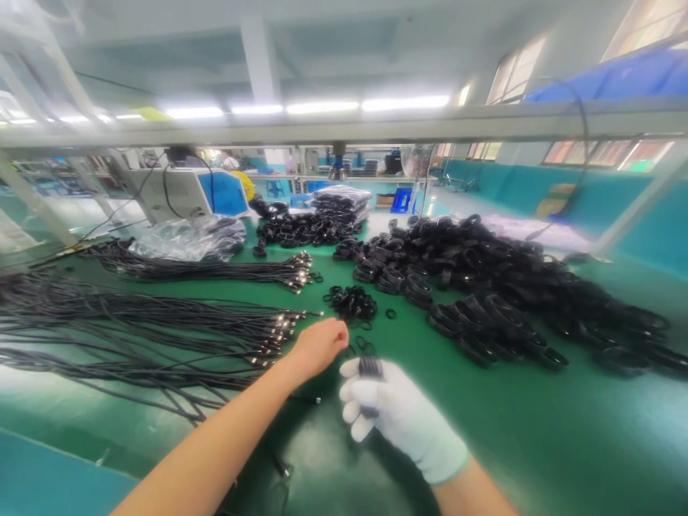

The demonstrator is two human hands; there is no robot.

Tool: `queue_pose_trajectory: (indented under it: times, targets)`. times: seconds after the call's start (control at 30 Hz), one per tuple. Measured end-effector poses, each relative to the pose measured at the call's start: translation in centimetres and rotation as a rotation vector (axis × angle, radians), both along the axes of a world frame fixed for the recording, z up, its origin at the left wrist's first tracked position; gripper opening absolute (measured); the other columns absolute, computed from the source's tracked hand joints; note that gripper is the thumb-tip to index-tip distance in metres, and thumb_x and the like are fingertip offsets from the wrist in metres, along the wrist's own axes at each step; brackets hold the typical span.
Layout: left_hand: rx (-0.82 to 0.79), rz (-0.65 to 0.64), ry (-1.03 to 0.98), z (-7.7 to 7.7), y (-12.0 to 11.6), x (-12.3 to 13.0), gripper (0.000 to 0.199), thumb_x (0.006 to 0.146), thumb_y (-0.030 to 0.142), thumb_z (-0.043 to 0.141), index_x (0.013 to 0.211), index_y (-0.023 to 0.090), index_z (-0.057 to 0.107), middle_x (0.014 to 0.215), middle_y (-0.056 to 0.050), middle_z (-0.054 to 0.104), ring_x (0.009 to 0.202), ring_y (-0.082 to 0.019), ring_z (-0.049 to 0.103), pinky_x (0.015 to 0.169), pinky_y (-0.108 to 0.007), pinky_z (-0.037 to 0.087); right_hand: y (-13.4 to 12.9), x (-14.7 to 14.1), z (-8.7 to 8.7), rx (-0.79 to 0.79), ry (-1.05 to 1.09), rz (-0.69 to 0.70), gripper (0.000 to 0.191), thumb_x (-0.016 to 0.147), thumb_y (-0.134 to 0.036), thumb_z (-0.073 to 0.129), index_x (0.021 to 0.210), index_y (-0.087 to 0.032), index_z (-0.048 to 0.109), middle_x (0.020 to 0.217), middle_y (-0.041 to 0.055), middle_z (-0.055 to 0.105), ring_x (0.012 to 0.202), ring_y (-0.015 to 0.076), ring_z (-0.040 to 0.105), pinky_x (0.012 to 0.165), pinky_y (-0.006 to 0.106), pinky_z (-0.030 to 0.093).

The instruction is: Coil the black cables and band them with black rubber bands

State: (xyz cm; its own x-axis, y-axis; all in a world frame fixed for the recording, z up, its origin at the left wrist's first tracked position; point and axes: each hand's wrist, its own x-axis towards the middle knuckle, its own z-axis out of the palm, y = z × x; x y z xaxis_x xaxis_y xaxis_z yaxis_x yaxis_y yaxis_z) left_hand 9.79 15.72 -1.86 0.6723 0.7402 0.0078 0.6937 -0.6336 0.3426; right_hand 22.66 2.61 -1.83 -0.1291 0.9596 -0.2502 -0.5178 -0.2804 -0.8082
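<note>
A glossy green tabletop (537, 437) bears long black cables with silvery metal ends (215, 315). The white-gloved right hand (395, 405) sits beside the bare left hand (319, 347), near a heap of small black rings (352, 303). The left's fingertips are hidden, their grip impossible to tell; the right's fingers curl around a ridged black bundle (370, 368).

A ribbed black stack (370, 368) is standing roughly upright, partly hidden in the gloved right hand (398, 405). Toward its twelve o'clock, small black rings (355, 304) are lying heaped. Loose thin rings (365, 352) are lying between; a single ring (390, 318) is resting flat near the heap's three o'clock.
</note>
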Motion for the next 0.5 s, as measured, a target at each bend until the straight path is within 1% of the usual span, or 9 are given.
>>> queue_pose_trajectory:
  times: [0.1, 0.13, 0.17, 0.27, 0.33, 0.43, 0.5]
  targets:
    - [-0.014, -0.018, -0.027, -0.3, -0.7, -0.1, 0.011, 0.082, 0.021, 0.049, 0.085, 0.022, 0.060, 0.090, -0.001, 0.059, 0.085, -0.019, 0.056, 0.074, -0.028, 0.039, 0.5, 1.6, 0.3, 0.040, 0.071, -0.236, 0.039, 0.069, -0.026, 0.074, 0.099, -0.014, 0.053, 0.073, 0.0039, 0.062, 0.061, 0.0140, 0.058, 0.047, 0.023, 0.046]
    - [-0.028, -0.029, -0.035, -0.5, -0.9, -0.1, 0.010, 0.082, 0.022, 0.051, 0.085, 0.023, 0.060, 0.091, -0.001, 0.058, 0.086, -0.019, 0.056, 0.075, -0.029, 0.039, 0.6, 2.1, 0.3, 0.047, 0.090, -0.295, 0.039, 0.069, -0.027, 0.074, 0.099, -0.014, 0.053, 0.075, 0.0043, 0.063, 0.063, 0.0139, 0.059, 0.049, 0.023, 0.047]
    - [-0.047, -0.041, -0.042, -0.7, -1.1, 0.1, 0.008, 0.080, 0.023, 0.053, 0.086, 0.023, 0.060, 0.093, -0.001, 0.058, 0.087, -0.020, 0.056, 0.077, -0.029, 0.040, 0.7, 2.5, 0.4, 0.051, 0.098, -0.326, 0.039, 0.070, -0.028, 0.075, 0.100, -0.014, 0.054, 0.077, 0.0047, 0.063, 0.065, 0.0141, 0.060, 0.052, 0.023, 0.047]
    - [-0.122, -0.055, -0.072, -1.4, -1.3, 0.4, 0.007, 0.075, 0.020, 0.059, 0.081, 0.022, 0.058, 0.090, -0.002, 0.058, 0.088, -0.021, 0.056, 0.080, -0.031, 0.040, 0.7, 2.8, 0.4, 0.060, 0.033, -0.315, 0.041, 0.070, -0.029, 0.075, 0.101, -0.015, 0.054, 0.077, 0.0046, 0.064, 0.065, 0.0143, 0.060, 0.051, 0.024, 0.047]
    - [-0.173, -0.030, -0.123, -1.3, -1.5, 0.5, 0.002, 0.077, 0.017, 0.055, 0.077, 0.020, 0.054, 0.086, -0.003, 0.057, 0.086, -0.020, 0.055, 0.079, -0.031, 0.041, 0.8, 2.4, 0.2, 0.063, -0.074, -0.314, 0.045, 0.067, -0.029, 0.077, 0.101, -0.015, 0.053, 0.072, 0.0028, 0.062, 0.059, 0.0140, 0.058, 0.046, 0.023, 0.045]
    - [-0.263, -0.009, -0.236, -0.4, -2.5, 0.4, 0.011, 0.085, 0.022, 0.040, 0.078, 0.019, 0.048, 0.076, -0.001, 0.054, 0.074, -0.015, 0.055, 0.069, -0.026, 0.044, 1.3, 1.7, -0.4, 0.043, -0.247, -0.350, 0.053, 0.061, -0.031, 0.080, 0.101, -0.014, 0.052, 0.068, 0.0004, 0.060, 0.051, 0.0137, 0.057, 0.041, 0.025, 0.046]
    - [-0.387, -0.019, -0.346, 0.2, -3.6, 0.3, 0.016, 0.087, 0.027, 0.033, 0.079, 0.018, 0.043, 0.068, 0.002, 0.049, 0.062, -0.012, 0.052, 0.060, -0.023, 0.044, 1.8, 1.1, -0.9, 0.044, -0.268, -0.349, 0.056, 0.056, -0.031, 0.082, 0.099, -0.014, 0.051, 0.070, 0.0010, 0.061, 0.051, 0.0141, 0.057, 0.039, 0.025, 0.048]
